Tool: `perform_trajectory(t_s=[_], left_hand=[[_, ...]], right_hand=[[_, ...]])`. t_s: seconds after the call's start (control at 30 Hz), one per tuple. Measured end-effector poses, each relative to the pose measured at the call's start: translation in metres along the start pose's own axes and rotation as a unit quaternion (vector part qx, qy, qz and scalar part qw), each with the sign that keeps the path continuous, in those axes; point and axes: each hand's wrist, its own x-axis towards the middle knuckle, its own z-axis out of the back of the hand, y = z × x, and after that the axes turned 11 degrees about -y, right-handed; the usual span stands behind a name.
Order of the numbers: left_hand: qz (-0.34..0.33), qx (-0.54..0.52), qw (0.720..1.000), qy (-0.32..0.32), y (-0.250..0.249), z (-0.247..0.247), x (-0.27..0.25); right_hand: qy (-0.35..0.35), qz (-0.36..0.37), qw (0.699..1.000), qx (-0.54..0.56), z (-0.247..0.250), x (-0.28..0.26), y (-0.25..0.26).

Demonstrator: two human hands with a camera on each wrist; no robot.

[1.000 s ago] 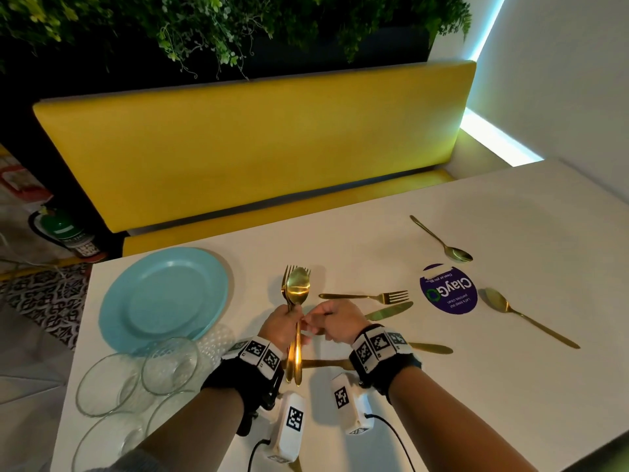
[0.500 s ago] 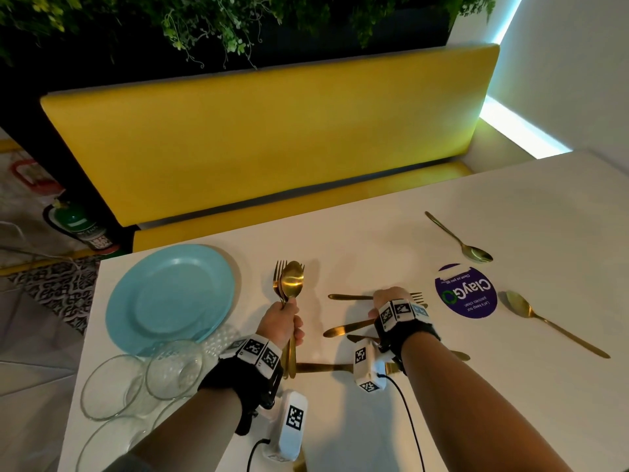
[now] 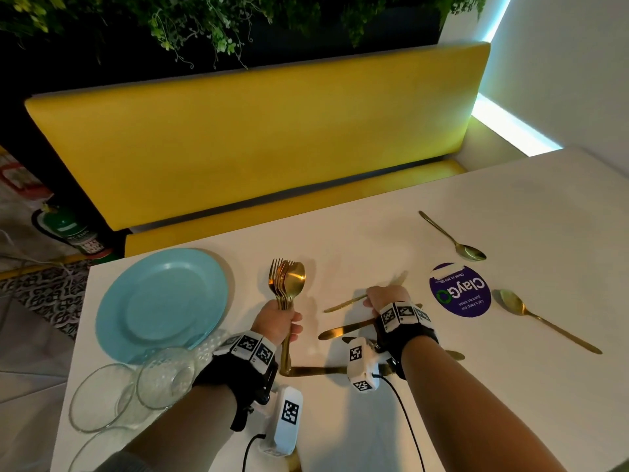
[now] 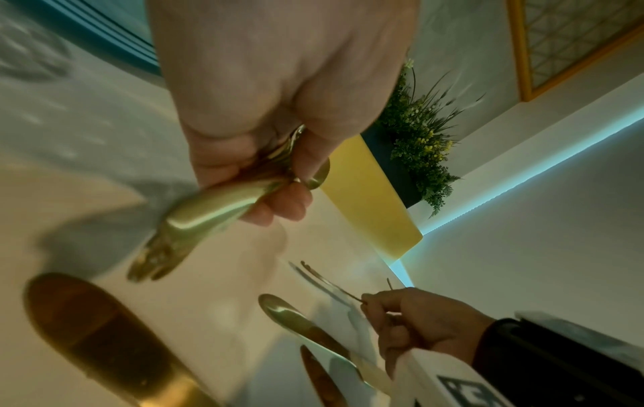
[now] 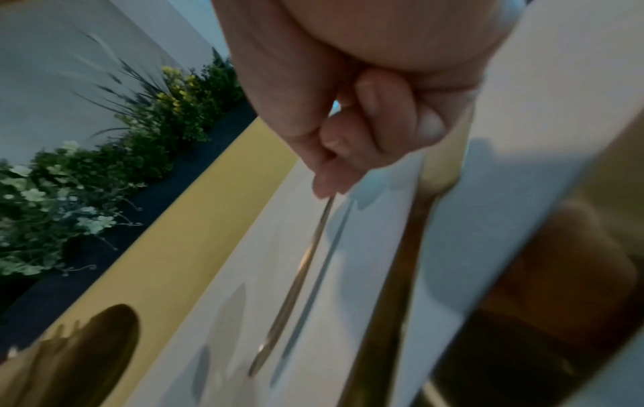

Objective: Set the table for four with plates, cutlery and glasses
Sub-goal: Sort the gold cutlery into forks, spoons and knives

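My left hand (image 3: 280,320) grips a bundle of gold forks and one spoon (image 3: 287,281) by the handles, heads up, just above the white table (image 3: 391,233). The left wrist view shows my left hand (image 4: 275,154) curled round those handles (image 4: 209,212). My right hand (image 3: 386,298) pinches a gold fork (image 3: 343,303) near its tines, its handle pointing left. In the right wrist view my right hand (image 5: 345,148) pinches that fork (image 5: 299,275). Stacked blue plates (image 3: 160,301) sit at the left, with glasses (image 3: 163,378) in front of them.
Gold knives (image 3: 343,331) lie under and beside my right wrist. Two gold spoons (image 3: 454,240) (image 3: 544,320) lie at the right, either side of a round purple sticker (image 3: 459,289). A yellow bench (image 3: 258,137) runs along the table's far edge.
My right hand left the bundle in my left hand, moved right to the fork lying on the table and pinched it. The fork now sits askew. The left hand stayed put.
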Motion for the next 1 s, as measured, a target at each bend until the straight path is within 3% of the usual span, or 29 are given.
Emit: perform_trajectory(t_s=[0.1,0.2,0.33,0.47,0.63,0.9,1.0], left_hand=[[-0.004,0.002,1.000,0.002,-0.005,-0.004,0.000],[-0.008,0.004,1.000,0.017,-0.009,-0.011,-0.002],[-0.005,-0.002,0.999,0.033,-0.014,-0.023,-0.007],[0.012,-0.018,0.997,0.069,-0.020,-0.033,-0.014],[0.023,-0.042,0.988,0.144,-0.025,-0.042,-0.026],[-0.001,-0.003,0.985,0.175,-0.028,-0.059,-0.027],[-0.011,0.028,0.991,0.128,-0.026,-0.066,-0.017]], right_hand=[[-0.004,0.089,0.995,-0.035,0.005,-0.008,0.005],[0.044,0.193,0.979,-0.051,0.011,-0.015,0.008],[0.119,0.259,0.954,-0.090,0.014,-0.023,0.010],[0.172,0.260,0.945,-0.099,0.010,-0.027,0.009],[0.187,0.268,0.937,-0.120,0.008,-0.023,0.012],[0.172,0.262,0.937,-0.154,0.016,-0.007,0.014],[0.164,0.253,0.938,-0.171,0.028,0.001,0.022]])
